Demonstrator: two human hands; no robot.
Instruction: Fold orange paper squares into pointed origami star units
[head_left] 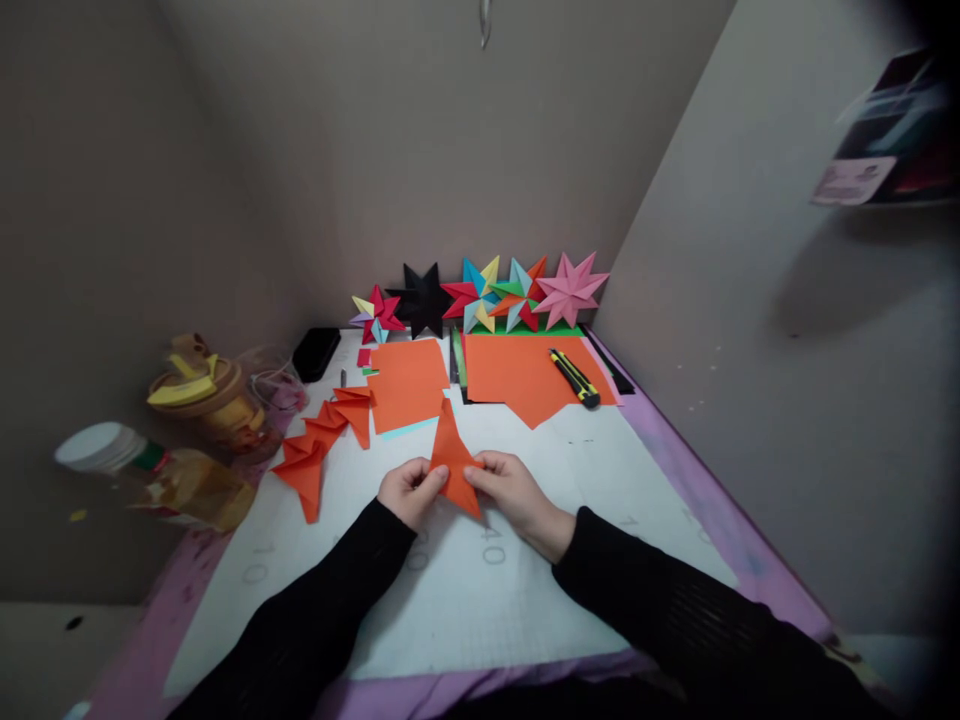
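Observation:
Between my two hands is a folded orange paper piece [453,450], pointed at its top and at its lower end. My left hand [411,488] pinches its left edge, thumb on the front. My right hand [517,490] grips the right side in the same way, the thumb lying on the paper; the fingers behind are partly hidden. To the left lie several folded orange pieces [306,460] in a slanting row. Beyond my hands are a stack of orange paper squares [409,380] and larger orange sheets [517,365]. A yellow and black utility knife [574,378] rests on those sheets.
Several folded paper stars [572,290] lean against the back wall. At the left stand a jar with a white lid [105,447] and a brown container [202,385]. A black phone-like object [316,354] lies behind them. A white numbered mat [555,600] covers the table.

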